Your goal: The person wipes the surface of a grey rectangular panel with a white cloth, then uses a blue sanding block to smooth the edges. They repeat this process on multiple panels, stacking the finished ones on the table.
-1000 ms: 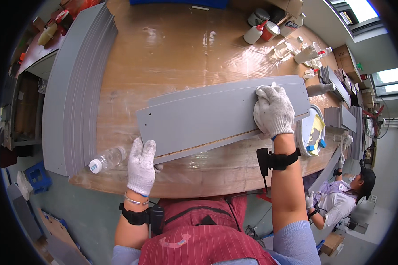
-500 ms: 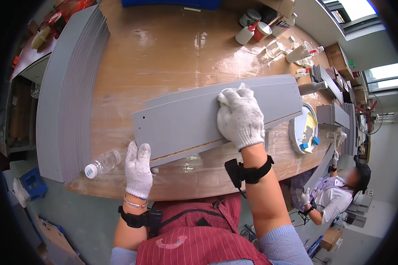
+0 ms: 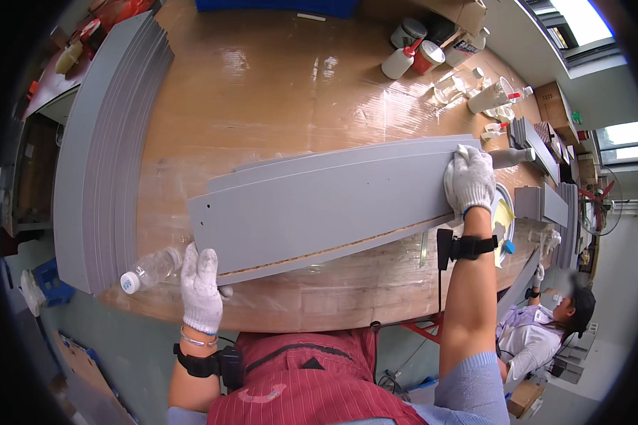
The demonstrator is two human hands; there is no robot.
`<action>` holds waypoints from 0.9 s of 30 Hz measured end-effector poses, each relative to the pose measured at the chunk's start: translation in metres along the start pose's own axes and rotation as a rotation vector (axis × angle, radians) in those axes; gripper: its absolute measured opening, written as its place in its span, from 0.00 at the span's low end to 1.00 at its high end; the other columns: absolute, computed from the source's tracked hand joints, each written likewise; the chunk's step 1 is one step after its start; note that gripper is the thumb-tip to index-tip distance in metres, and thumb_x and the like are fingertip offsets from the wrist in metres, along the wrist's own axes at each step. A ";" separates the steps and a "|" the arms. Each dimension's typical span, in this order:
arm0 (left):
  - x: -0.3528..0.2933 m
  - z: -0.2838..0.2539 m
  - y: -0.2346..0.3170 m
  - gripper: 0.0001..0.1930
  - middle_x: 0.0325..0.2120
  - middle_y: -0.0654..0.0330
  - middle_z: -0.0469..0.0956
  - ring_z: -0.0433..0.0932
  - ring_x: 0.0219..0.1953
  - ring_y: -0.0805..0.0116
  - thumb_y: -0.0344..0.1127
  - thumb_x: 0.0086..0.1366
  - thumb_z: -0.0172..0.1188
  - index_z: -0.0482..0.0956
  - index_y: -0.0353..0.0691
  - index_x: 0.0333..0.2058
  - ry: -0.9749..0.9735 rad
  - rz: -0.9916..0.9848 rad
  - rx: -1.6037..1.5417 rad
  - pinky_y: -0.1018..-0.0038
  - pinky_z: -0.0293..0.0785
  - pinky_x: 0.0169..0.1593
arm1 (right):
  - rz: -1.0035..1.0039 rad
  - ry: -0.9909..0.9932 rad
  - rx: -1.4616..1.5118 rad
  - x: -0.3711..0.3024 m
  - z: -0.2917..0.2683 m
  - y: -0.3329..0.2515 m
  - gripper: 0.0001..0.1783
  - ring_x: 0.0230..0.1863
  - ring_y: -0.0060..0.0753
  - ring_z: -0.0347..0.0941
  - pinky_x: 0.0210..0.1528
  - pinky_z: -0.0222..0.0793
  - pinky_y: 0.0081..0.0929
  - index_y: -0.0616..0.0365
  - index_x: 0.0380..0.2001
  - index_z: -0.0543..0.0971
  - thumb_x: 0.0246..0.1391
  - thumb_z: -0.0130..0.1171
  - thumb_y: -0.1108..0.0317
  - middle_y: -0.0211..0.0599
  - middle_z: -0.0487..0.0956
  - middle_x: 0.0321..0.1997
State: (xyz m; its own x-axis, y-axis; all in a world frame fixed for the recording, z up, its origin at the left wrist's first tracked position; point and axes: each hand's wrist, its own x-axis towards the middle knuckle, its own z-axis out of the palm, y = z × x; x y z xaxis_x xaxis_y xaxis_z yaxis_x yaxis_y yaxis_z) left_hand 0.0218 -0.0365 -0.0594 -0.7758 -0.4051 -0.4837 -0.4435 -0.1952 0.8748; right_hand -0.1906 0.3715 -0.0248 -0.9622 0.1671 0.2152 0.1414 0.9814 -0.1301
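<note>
A long grey panel (image 3: pixel 319 212) lies slanted in front of me, with one raw brown strip along its near side and small holes at its left end. My left hand (image 3: pixel 201 287), in a soiled white knit glove, pinches the panel's near left corner, thumb below. On the panel's right end rests my right hand (image 3: pixel 470 180), also gloved, its fingers bent and pressed together. Whatever may be under that palm is hidden. Beneath the held panel, further grey panels (image 3: pixel 298 161) show along the far edge. A clear plastic bottle (image 3: pixel 152 270) lies beside my left hand.
A tall stack of grey panels (image 3: pixel 96 163) stands at the left of the film-covered table (image 3: pixel 262 92). Bottles and tins, including a red-tipped squeeze bottle (image 3: pixel 398 62), sit at the back right. A round lid (image 3: pixel 503 205) lies past my right hand. A co-worker (image 3: pixel 546 326) is at the right.
My right hand has slid rightward from the panel's middle to its right end. The panel's left end and my left hand appear slightly farther left and nearer; the view has shifted a little too.
</note>
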 end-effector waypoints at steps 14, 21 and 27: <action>-0.001 0.004 0.008 0.21 0.28 0.64 0.75 0.68 0.15 0.81 0.48 0.75 0.53 0.69 0.37 0.55 -0.074 -0.049 -0.054 0.83 0.64 0.17 | 0.100 -0.027 0.024 0.006 -0.006 0.024 0.14 0.52 0.56 0.75 0.52 0.72 0.47 0.58 0.46 0.81 0.64 0.56 0.62 0.55 0.78 0.46; 0.003 0.008 0.010 0.18 0.26 0.66 0.75 0.69 0.15 0.80 0.46 0.76 0.51 0.71 0.38 0.52 -0.075 -0.059 -0.052 0.83 0.64 0.16 | -0.748 -0.140 0.165 -0.126 0.010 -0.260 0.17 0.56 0.63 0.69 0.62 0.57 0.62 0.64 0.42 0.79 0.57 0.54 0.62 0.61 0.74 0.51; 0.006 -0.017 0.009 0.18 0.29 0.63 0.78 0.74 0.16 0.78 0.44 0.76 0.52 0.69 0.38 0.56 -0.250 -0.137 -0.221 0.83 0.69 0.19 | -0.552 -0.134 0.339 -0.107 -0.010 -0.208 0.11 0.43 0.59 0.77 0.48 0.75 0.48 0.54 0.43 0.82 0.58 0.58 0.69 0.50 0.78 0.43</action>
State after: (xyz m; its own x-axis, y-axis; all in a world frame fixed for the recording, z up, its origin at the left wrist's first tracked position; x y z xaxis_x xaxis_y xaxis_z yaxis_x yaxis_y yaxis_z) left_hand 0.0208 -0.0562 -0.0539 -0.8140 -0.1357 -0.5648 -0.4643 -0.4321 0.7731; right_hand -0.1145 0.1502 -0.0112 -0.8960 -0.3869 0.2179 -0.4412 0.8314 -0.3378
